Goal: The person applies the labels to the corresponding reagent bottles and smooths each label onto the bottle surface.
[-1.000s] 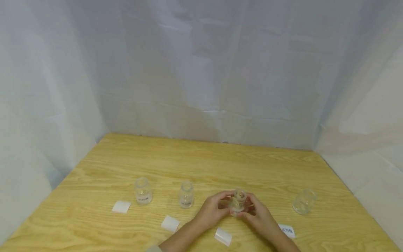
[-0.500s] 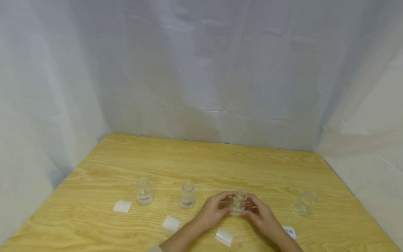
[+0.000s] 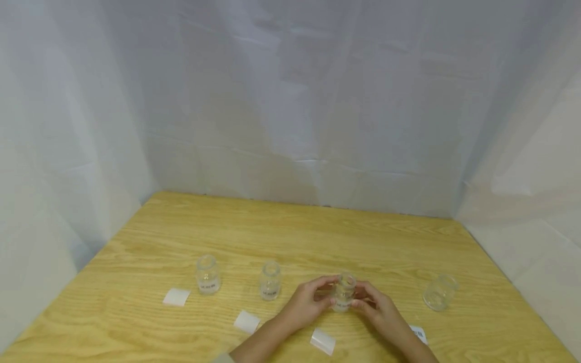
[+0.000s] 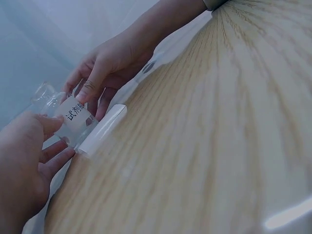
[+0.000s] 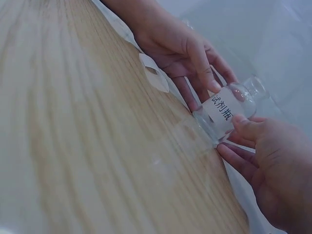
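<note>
In the head view, my left hand (image 3: 306, 305) and right hand (image 3: 379, 312) hold a small clear glass bottle (image 3: 346, 287) between them, its neck upward. Fingers wrap the bottle from both sides. A white label (image 5: 222, 111) with black printed characters lies across its lower body. In the right wrist view, both thumbs press on the label, one near each end. From the left wrist side, the bottle's base is close over the wooden table (image 4: 209, 131), beside a curled white paper piece (image 4: 103, 129).
Two labelled glass bottles, one far left (image 3: 208, 276) and one nearer the middle (image 3: 270, 282), stand on the table. Another glass bottle (image 3: 440, 293) without a visible label stands right. White paper pieces lie left (image 3: 176, 297), centre (image 3: 247, 321) and front (image 3: 323, 341); a printed label (image 3: 418, 334) is partly behind my right forearm.
The printed label on the held bottle now shows more plainly from the front. My right thumb has shifted slightly outward to the right. Both hands keep hold of the bottle in nearly the same place.
</note>
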A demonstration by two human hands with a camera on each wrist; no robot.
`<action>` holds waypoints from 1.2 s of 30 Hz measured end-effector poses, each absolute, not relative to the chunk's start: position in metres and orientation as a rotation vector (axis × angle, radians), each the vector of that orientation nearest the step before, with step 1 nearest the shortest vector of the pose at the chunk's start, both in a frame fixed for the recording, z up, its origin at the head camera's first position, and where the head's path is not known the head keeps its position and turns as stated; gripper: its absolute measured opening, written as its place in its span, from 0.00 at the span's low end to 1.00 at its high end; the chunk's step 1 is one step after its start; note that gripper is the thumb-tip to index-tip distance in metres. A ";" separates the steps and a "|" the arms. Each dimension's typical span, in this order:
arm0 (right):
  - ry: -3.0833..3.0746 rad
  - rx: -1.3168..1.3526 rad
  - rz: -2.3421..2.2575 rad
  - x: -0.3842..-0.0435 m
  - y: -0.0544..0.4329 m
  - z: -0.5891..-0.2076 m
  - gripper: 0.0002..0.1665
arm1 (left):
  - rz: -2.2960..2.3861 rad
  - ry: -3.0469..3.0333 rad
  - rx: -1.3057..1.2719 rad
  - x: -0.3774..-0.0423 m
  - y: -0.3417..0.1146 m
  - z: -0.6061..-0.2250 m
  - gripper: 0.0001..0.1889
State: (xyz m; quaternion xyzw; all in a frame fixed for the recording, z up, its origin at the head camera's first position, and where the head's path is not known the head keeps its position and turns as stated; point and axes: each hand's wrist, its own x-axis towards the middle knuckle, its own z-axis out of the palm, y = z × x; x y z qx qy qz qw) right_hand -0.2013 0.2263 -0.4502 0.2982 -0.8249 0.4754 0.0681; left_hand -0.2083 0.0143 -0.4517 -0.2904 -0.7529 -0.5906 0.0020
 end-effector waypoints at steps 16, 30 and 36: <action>-2.432 0.930 1.499 -0.202 0.226 -0.451 0.20 | -1.908 -2.367 -0.907 -0.208 0.014 -0.451 0.23; -2.448 0.898 1.529 -0.201 0.225 -0.449 0.21 | -1.938 -2.376 -0.912 -0.206 0.014 -0.448 0.25; -2.451 0.927 1.506 -0.201 0.227 -0.448 0.22 | -1.967 -2.405 -0.878 -0.206 0.014 -0.448 0.25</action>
